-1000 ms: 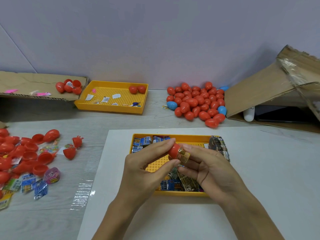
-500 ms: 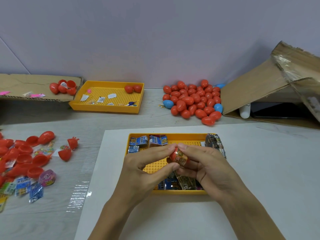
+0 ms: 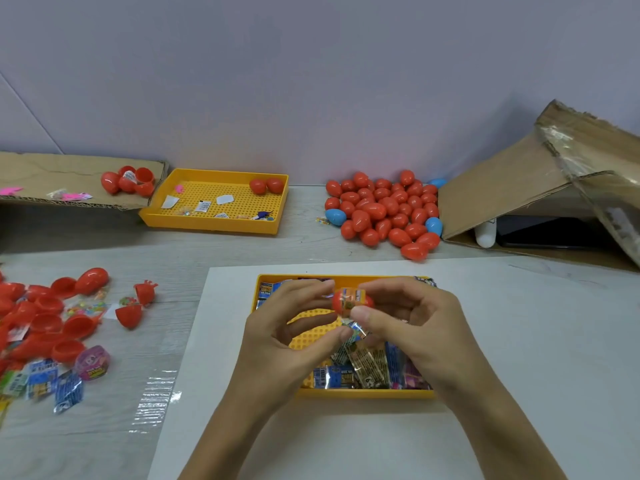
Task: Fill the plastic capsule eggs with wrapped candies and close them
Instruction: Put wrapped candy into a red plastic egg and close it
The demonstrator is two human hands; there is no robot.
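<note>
A red capsule egg [image 3: 350, 301] with a gold wrapped candy stuck in it hangs over the near yellow tray [image 3: 363, 393]. My right hand [image 3: 412, 327] pinches the egg between thumb and forefinger. My left hand [image 3: 287, 337] holds its left side with the fingertips, and its thumb presses a small foil candy [image 3: 354, 332] just below. Several wrapped candies [image 3: 367, 368] lie in the tray under my hands. A pile of closed red and blue eggs [image 3: 384, 213] lies at the back.
Open red egg halves [image 3: 45, 317] and loose candy packets [image 3: 52, 386] cover the table at left. A second yellow tray [image 3: 214, 225] stands at the back, with a cardboard sheet [image 3: 52, 181] to its left. An open cardboard box [image 3: 540, 188] lies at the right. A white board [image 3: 519, 341] underlies the near tray.
Both hands have risen a little and drawn together around the egg, which has turned sideways with the candy pushed further in. The view has tilted slightly.
</note>
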